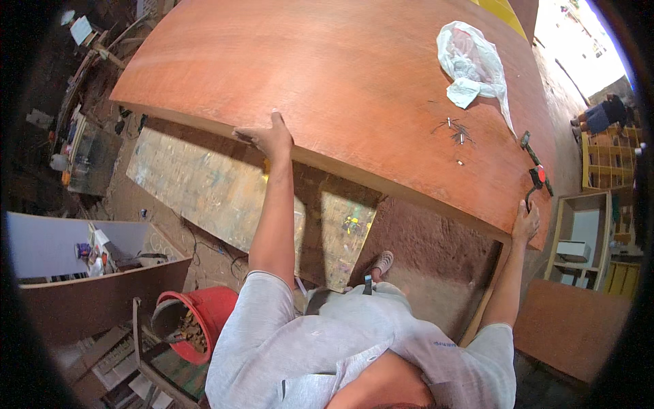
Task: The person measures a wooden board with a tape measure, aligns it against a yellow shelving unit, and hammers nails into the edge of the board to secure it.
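A large reddish-brown wooden tabletop (pixel 340 82) fills the upper middle of the head view. My left hand (pixel 271 140) grips its near edge, thumb upward and fingers stretched leftward along the edge. My right hand (pixel 526 221) holds the near right corner, fingers curled on it. Just beyond that hand lie a hammer (pixel 525 141) and a red-and-black tool (pixel 539 176). Farther back are a crumpled white plastic bag (pixel 470 58) and scattered nails (pixel 460 134) with small pale pieces.
Below the top is a paint-stained board (pixel 191 191). At left stand an open box (pixel 68 300) of tools, a red bucket (pixel 211 317) and clutter. At right are a wooden shelf unit (pixel 579 238), a brown panel (pixel 565 327) and another person (pixel 599 116) bent over near a doorway.
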The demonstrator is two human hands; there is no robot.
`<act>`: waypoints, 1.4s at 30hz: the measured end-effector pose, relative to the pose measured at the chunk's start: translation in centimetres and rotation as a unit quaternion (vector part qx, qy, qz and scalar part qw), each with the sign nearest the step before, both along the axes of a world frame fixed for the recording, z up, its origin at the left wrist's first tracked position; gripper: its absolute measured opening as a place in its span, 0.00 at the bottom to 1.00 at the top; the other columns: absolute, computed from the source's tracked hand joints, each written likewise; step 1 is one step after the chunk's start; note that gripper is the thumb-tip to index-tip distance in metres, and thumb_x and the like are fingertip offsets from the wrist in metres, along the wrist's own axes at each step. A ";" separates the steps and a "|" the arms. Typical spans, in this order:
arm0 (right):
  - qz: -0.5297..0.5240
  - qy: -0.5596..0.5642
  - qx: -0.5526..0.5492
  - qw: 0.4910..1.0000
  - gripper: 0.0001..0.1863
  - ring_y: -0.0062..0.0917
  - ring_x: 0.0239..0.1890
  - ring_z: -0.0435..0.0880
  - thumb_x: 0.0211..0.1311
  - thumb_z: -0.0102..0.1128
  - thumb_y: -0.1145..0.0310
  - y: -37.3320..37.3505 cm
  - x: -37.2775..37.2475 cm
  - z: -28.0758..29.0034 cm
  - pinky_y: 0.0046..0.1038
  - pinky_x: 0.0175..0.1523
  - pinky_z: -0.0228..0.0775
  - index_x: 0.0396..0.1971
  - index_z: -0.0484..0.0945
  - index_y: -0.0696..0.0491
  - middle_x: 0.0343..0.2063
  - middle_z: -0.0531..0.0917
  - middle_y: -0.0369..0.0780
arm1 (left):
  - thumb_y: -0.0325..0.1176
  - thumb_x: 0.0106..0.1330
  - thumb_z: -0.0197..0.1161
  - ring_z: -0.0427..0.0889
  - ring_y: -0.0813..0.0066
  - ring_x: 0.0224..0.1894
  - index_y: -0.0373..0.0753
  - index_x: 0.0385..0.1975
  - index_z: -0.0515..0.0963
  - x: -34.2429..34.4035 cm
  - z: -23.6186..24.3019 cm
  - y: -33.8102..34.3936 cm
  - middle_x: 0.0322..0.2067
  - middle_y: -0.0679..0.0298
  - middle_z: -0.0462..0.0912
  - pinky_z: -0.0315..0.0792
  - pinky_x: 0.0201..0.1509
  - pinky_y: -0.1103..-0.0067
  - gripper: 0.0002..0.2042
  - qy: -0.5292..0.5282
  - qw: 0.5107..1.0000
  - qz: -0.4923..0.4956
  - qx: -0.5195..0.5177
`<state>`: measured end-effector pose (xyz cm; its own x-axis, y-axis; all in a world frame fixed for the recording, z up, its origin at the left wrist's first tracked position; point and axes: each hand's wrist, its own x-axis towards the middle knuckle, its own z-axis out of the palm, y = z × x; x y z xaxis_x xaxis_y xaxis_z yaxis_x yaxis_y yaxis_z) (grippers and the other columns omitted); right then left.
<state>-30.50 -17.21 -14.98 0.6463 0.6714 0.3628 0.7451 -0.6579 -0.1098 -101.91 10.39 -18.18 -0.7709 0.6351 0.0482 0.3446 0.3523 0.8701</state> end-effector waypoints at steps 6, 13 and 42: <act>0.000 0.027 0.015 1.000 0.35 0.45 0.75 0.73 0.77 0.62 0.41 -0.4 -1.7 1.2 0.49 0.78 0.62 0.72 0.78 0.51 0.71 0.79 0.48 | 0.39 0.72 0.71 0.58 0.45 0.82 0.15 0.80 0.38 1.1 3.5 -1.6 0.80 0.29 0.53 0.51 0.86 0.64 0.53 -0.172 0.969 -0.006 0.178; -0.011 -0.035 0.025 0.999 0.33 0.44 0.73 0.75 0.76 0.64 0.43 -1.7 -0.7 -0.6 0.49 0.78 0.62 0.70 0.78 0.49 0.70 0.79 0.45 | 0.47 0.69 0.74 0.27 0.40 0.87 0.18 0.80 0.28 0.1 0.8 -2.7 0.83 0.29 0.26 0.33 0.90 0.62 0.63 -0.001 1.000 0.010 0.018; 0.085 -0.012 0.124 0.989 0.30 0.54 0.76 0.66 0.76 0.66 0.50 5.2 -29.3 -2.3 0.57 0.80 0.55 0.70 0.78 0.50 0.74 0.70 0.56 | 0.31 0.78 0.62 0.86 0.57 0.57 0.29 0.65 0.76 -26.0 1.5 7.2 0.57 0.55 0.85 0.82 0.60 0.63 0.20 -0.530 0.809 0.015 0.253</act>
